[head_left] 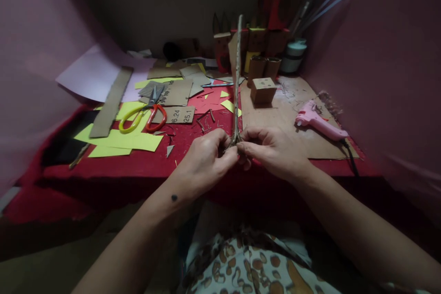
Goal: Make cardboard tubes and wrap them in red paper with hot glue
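A tall, thin brown piece of cardboard (237, 78) stands upright in front of me, seen nearly edge-on. Its bottom end spreads apart between my fingertips. My left hand (215, 154) pinches that lower end from the left, with thumb and fingers closed. From the other side my right hand (270, 149) also grips it, thumb and forefinger pressed together. The fingertips of both hands almost meet and partly hide the lower end. Scissors (155, 101) with yellow and red handles lie left of my hands, on cardboard scraps.
A pink glue gun (320, 119) rests on a cardboard sheet (285, 133) at right, near a small cardboard box (263, 92). Yellow paper (124, 140) and a cardboard strip (112, 101) lie left on the red cloth (186, 147). Cardboard tubes (257, 70) and a bluish jar (294, 55) stand behind.
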Available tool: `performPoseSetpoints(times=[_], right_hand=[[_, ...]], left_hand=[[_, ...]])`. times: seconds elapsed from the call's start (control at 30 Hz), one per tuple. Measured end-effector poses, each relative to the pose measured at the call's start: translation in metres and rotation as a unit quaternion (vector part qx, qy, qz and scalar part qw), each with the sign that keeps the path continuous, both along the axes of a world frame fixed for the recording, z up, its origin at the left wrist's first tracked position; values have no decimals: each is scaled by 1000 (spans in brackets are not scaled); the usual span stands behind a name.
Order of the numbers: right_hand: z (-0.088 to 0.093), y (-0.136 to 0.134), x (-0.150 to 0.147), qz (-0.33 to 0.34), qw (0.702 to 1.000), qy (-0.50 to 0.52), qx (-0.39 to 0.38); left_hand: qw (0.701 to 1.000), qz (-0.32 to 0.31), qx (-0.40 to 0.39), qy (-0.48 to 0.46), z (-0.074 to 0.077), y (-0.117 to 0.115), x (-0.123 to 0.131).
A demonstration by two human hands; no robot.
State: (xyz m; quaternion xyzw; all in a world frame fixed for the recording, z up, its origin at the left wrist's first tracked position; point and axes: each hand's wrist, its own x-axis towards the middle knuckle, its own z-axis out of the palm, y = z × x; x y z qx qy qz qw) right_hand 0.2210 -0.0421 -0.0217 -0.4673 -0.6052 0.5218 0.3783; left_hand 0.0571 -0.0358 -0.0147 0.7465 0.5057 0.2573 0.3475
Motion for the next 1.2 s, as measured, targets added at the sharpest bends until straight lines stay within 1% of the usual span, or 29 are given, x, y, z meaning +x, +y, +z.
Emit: performPoseSetpoints(times=[0.1, 0.23, 0.3, 0.37, 0.47, 0.57, 0.63, 0.67, 0.77, 0.83, 0.87, 0.93, 1.0, 1.03, 1.2], right_hand=[[1, -1, -4, 3, 1000, -3, 4], [-3, -1, -9, -9, 998, -36, 51], [-6, 0, -10, -14, 998, -32, 59], [-8, 0, -10, -8, 999, -8, 47], [-10, 1, -9, 6, 999, 34, 19], [-10, 2, -7, 21, 998, 54, -2], [-9, 3, -6, 32, 997, 62, -13], [-9, 3, -6, 35, 997, 68, -19], [-10, 4, -6, 32, 997, 63, -22], [-11, 4, -6, 23, 999, 31, 2], [-11, 4, -6, 17, 999, 4, 27], [-12, 3, -6, -1, 992, -67, 104], [-12, 2, -6, -19, 975, -133, 179], [-12, 2, -6, -25, 966, -155, 205], [-6, -2, -9, -44, 949, -194, 245]], left_hand=[[999, 2, 39, 25, -1, -2, -1], [999, 0, 48, 25, 0, -1, -2], [999, -12, 28, 14, 0, 1, -3], [1000, -28, -9, -6, 0, 2, -4], [995, -60, -56, -59, 1, 4, -7], [983, -105, -93, -118, 1, 4, -9], [977, -123, -106, -137, 1, 4, -10], [977, -122, -103, -139, 1, 4, -10], [986, -102, -68, -114, 0, 3, -10], [995, -77, -13, -64, 1, 2, -9], [997, -65, 20, -35, 1, 1, -9], [996, -53, 75, 12, 2, -1, -8], [993, -62, 97, 25, 3, -2, -7], [992, -70, 103, 24, 4, -2, -7], [984, -92, 152, 27, 5, 0, -7]])
